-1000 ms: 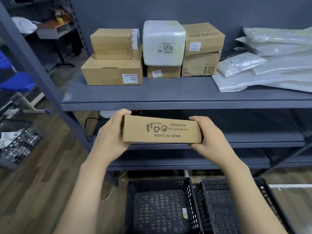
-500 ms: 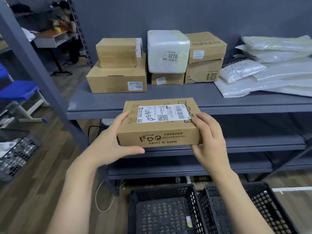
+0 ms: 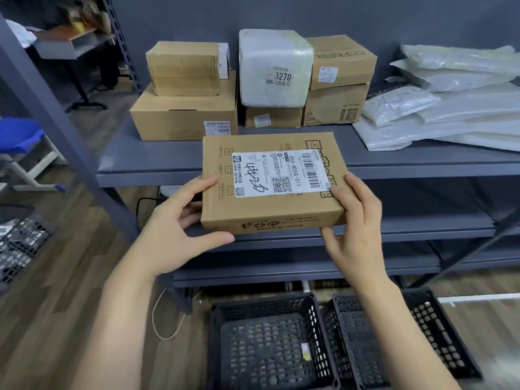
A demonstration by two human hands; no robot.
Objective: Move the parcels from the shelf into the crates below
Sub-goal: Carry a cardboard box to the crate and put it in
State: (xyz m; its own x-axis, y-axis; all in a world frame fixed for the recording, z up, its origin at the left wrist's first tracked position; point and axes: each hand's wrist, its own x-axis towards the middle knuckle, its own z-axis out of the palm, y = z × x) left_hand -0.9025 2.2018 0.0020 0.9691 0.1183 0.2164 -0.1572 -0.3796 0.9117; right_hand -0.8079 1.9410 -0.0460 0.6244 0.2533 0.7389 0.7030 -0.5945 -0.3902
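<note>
Item in hand: 1 flat brown cardboard parcel with a white shipping label [image 3: 271, 181], held in the air in front of the grey metal shelf [image 3: 157, 161] and above the crates. Over the last second it has been tipped from edge-on to label-up, so the barcode and handwriting now face the camera.

Left hand [image 3: 171, 229]: grips the parcel's left edge, thumb under the near side, fingers on top.
Right hand [image 3: 356, 220]: grips the right near corner, fingers curled over the edge.

Below: 2 black perforated plastic crates, left crate [image 3: 270, 342] and right crate [image 3: 394, 333], side by side on the floor; no parcels visible inside.

Remaining on shelf: a group of stacked brown cardboard boxes [image 3: 184, 119], 1 white wrapped cube parcel [image 3: 274, 68], a pile of pale plastic mailer bags [image 3: 450, 108].

Status: label likely being read to choose a crate; lowering follows.
</note>
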